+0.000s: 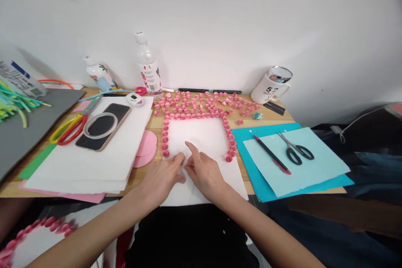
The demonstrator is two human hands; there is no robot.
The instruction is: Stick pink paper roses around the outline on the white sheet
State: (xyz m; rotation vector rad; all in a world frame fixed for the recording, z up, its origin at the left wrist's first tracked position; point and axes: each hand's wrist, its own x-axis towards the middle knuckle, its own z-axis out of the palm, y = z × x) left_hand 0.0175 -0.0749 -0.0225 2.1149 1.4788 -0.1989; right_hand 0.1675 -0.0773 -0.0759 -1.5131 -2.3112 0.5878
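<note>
A sheet of white paper [198, 134] lies in front of me, bordered on its far, left and right sides by small pink rolled paper roses [165, 133]. Both my hands are over its near part, close together. My left hand [161, 178] has its thumb apart from its bent fingers, and I see nothing in it. My right hand [204, 173] points its index finger forward over the paper. Its other fingers are partly folded and partly hidden, with no object visible in them. Many loose pink paper roses [188, 102] are spread beyond the bordered sheet.
To the left are a phone [116, 115] with a tape roll [101, 125] on it, red-and-yellow scissors [69, 130] and pink paper circles [146, 148]. Black scissors [294, 150] and a pen [271, 154] lie on blue paper at right. A bottle [149, 69] and mug [271, 85] stand behind.
</note>
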